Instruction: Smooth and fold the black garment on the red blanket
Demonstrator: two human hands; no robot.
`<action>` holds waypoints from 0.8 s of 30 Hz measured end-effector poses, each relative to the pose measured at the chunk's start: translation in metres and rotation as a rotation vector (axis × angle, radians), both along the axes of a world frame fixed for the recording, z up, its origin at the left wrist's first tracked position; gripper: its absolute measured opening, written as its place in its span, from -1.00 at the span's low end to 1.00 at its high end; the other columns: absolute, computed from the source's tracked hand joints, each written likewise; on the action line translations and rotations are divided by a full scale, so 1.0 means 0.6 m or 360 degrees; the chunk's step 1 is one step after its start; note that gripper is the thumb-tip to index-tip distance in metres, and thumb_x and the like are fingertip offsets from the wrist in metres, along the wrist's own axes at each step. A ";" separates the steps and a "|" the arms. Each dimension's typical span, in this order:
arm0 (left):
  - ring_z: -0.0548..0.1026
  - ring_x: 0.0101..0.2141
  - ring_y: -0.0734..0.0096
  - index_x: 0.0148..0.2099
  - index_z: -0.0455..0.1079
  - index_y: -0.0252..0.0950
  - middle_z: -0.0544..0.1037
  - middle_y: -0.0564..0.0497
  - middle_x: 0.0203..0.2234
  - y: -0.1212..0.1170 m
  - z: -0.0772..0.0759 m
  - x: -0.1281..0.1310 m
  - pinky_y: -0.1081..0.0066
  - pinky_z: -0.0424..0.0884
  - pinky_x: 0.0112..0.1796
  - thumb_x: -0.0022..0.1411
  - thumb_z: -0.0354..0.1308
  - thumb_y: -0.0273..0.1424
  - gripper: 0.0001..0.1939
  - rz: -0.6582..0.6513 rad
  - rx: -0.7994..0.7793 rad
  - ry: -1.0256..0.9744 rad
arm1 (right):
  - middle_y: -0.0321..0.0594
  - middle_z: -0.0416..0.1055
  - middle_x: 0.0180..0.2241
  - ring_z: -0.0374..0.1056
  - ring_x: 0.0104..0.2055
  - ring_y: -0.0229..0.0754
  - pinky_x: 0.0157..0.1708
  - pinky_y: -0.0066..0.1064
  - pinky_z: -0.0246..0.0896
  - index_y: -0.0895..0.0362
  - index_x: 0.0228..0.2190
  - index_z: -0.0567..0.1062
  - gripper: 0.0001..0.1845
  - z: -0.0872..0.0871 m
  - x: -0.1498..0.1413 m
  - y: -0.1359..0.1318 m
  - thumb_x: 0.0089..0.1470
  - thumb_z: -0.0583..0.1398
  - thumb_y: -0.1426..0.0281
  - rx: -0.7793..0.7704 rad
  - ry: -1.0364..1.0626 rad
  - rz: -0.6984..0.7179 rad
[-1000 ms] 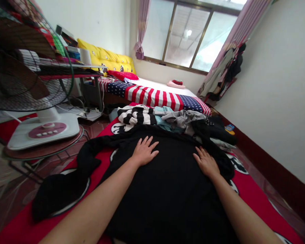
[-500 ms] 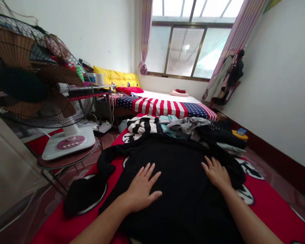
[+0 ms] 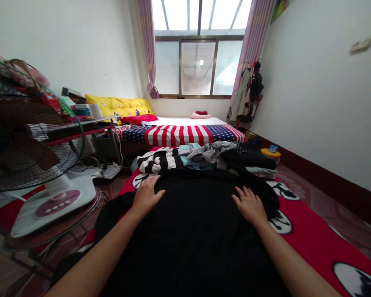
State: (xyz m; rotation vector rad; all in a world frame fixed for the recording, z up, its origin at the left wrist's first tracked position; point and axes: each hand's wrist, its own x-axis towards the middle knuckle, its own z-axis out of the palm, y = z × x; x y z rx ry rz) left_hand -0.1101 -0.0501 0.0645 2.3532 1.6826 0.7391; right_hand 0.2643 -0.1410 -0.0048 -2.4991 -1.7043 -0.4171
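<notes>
The left hand (image 3: 146,197) now lies farther up and out on the black garment (image 3: 191,231), at its upper left edge just below the striped black-and-white cloth (image 3: 159,159); half a second ago it pressed flat nearer the middle. The right hand (image 3: 250,204) sits a little lower and closer in than before, fingers spread on the fabric. The head camera has swung level, so the window (image 3: 199,66) stands upright and centred.

Single head-worn camera, set low and close above the black garment (image 3: 198,231), faces forward and slightly down toward the window (image 3: 199,68).
</notes>
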 end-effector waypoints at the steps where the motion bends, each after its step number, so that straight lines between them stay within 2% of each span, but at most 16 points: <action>1: 0.27 0.18 0.04 0.27 0.17 -0.32 0.33 -0.22 0.18 0.027 0.000 0.012 0.17 0.19 0.15 0.14 0.19 -0.27 -0.32 0.0155 0.0000 0.0074 | 0.03 0.14 0.26 0.04 0.29 0.08 0.16 -0.08 0.01 0.12 0.22 0.24 -0.43 0.001 0.000 -0.001 0.29 -0.06 0.15 0.0021 0.0019 0.0018; 3: 0.31 0.14 -0.12 0.30 0.07 -0.41 0.35 -0.35 0.14 0.065 -0.004 0.036 0.07 0.27 0.06 0.08 0.24 -0.21 -0.18 0.0321 -0.0105 0.0145 | 0.02 0.18 0.23 0.07 0.28 0.06 0.16 -0.10 0.02 0.13 0.19 0.28 -0.45 0.003 0.001 -0.002 0.28 -0.05 0.16 0.0071 0.0068 0.0051; 5: 0.36 0.08 -0.26 0.27 0.09 -0.50 0.39 -0.45 0.08 0.081 -0.013 0.058 -0.01 0.32 -0.03 0.04 0.27 -0.19 -0.14 0.0383 -0.0175 0.0128 | 0.02 0.22 0.20 0.10 0.26 0.03 0.16 -0.14 0.04 0.14 0.15 0.33 -0.48 0.004 0.003 -0.003 0.27 -0.03 0.18 0.0135 0.0139 0.0078; 8: 0.44 -0.01 -0.28 0.19 0.24 -0.48 0.48 -0.45 -0.03 0.073 -0.033 0.088 -0.03 0.34 -0.10 0.11 0.18 -0.25 -0.35 0.0396 -0.0209 0.0089 | 0.01 0.29 0.15 0.18 0.20 -0.02 0.14 -0.22 0.09 0.19 0.07 0.40 -0.54 0.004 0.007 -0.006 0.25 -0.02 0.26 0.0295 0.0280 0.0114; 10: 0.50 -0.08 -0.22 0.11 0.37 -0.37 0.56 -0.36 -0.13 0.054 -0.047 0.105 0.02 0.37 -0.14 0.16 0.09 -0.31 -0.53 0.0292 -0.0223 0.0054 | 0.02 0.27 0.15 0.20 0.18 -0.04 0.14 -0.26 0.11 0.22 0.02 0.42 -0.58 0.005 0.009 -0.008 0.21 0.00 0.34 0.0475 0.0338 0.0098; 14: 0.54 -0.13 0.03 -0.02 0.52 -0.18 0.63 -0.10 -0.22 0.007 -0.058 0.131 0.24 0.40 -0.16 0.11 0.13 -0.39 -0.64 -0.0189 -0.0266 -0.0060 | 0.03 0.14 0.23 0.09 0.24 0.01 0.17 -0.23 0.05 0.26 0.06 0.37 -0.54 0.009 0.012 -0.014 0.15 0.02 0.40 0.0787 0.0340 -0.0071; 17: 0.55 -0.19 0.25 -0.11 0.55 -0.18 0.63 0.01 -0.25 -0.029 -0.053 0.145 0.39 0.41 -0.16 0.07 0.15 -0.46 -0.68 -0.0614 -0.0309 -0.0208 | 0.16 0.06 0.26 0.02 0.27 0.14 0.16 -0.10 0.03 0.33 0.17 0.21 -0.38 0.009 0.013 -0.014 0.19 0.02 0.21 0.0854 0.0404 -0.0414; 19: 0.53 -0.16 0.29 -0.20 0.56 -0.23 0.60 -0.03 -0.20 -0.050 -0.047 0.153 0.40 0.39 -0.12 0.05 0.13 -0.51 -0.73 -0.0910 -0.0300 -0.0462 | 0.27 0.13 0.21 0.04 0.25 0.22 0.14 -0.03 0.03 0.41 0.20 0.15 -0.24 0.009 0.014 -0.013 0.19 0.01 0.08 0.0830 0.0441 -0.0616; 21: 0.48 -0.07 0.26 -0.27 0.54 -0.26 0.54 -0.08 -0.08 -0.069 -0.042 0.159 0.37 0.34 -0.03 0.04 0.13 -0.55 -0.78 -0.1189 -0.0342 -0.0755 | 0.32 0.27 0.10 0.17 0.16 0.26 0.08 -0.01 0.08 0.45 0.21 0.11 -0.17 0.011 0.014 -0.012 0.18 0.01 0.03 0.0737 0.0434 -0.0703; 23: 0.46 -0.03 0.25 -0.25 0.52 -0.26 0.53 -0.07 -0.05 -0.082 -0.042 0.165 0.35 0.31 0.01 0.02 0.13 -0.58 -0.76 -0.1351 -0.0497 -0.0884 | 0.29 0.37 0.00 0.27 0.06 0.27 -0.02 -0.02 0.15 0.43 0.20 0.16 -0.19 0.016 0.017 -0.013 0.16 0.03 0.03 0.0572 0.0397 -0.0712; 24: 0.48 -0.07 0.25 -0.23 0.51 -0.26 0.56 -0.06 -0.10 -0.086 -0.042 0.167 0.35 0.31 -0.01 0.02 0.12 -0.58 -0.74 -0.1371 -0.0587 -0.0882 | 0.26 0.40 -0.03 0.30 0.03 0.26 -0.05 -0.02 0.17 0.38 0.17 0.23 -0.25 0.019 0.018 -0.014 0.16 0.04 0.06 0.0472 0.0386 -0.0695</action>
